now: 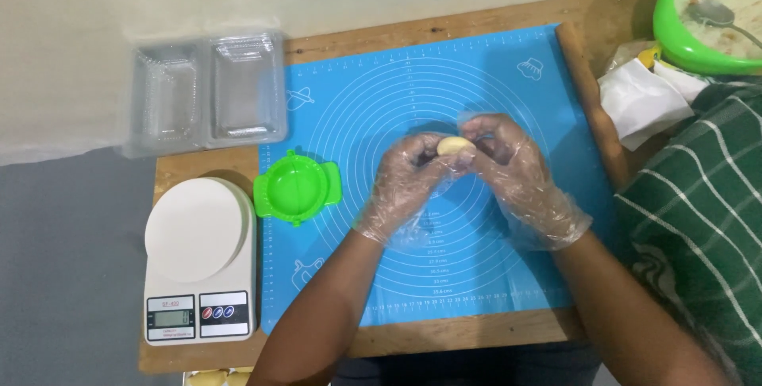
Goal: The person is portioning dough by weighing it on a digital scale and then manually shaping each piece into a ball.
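Observation:
A small pale lump of dough [453,146] is held between the fingertips of both hands above the middle of a blue silicone baking mat [373,100]. My left hand [406,186] and my right hand [516,171] both wear clear plastic gloves and pinch the dough from either side. A green round dumpling press [297,187] lies shut on the mat's left edge, a little left of my left hand.
A white kitchen scale [198,259] stands at the front left. Behind it lies an open clear plastic clamshell box [205,92]. At the back right are a green bowl of white filling with a spoon [710,13], white paper [639,100] and a green striped cloth [698,219].

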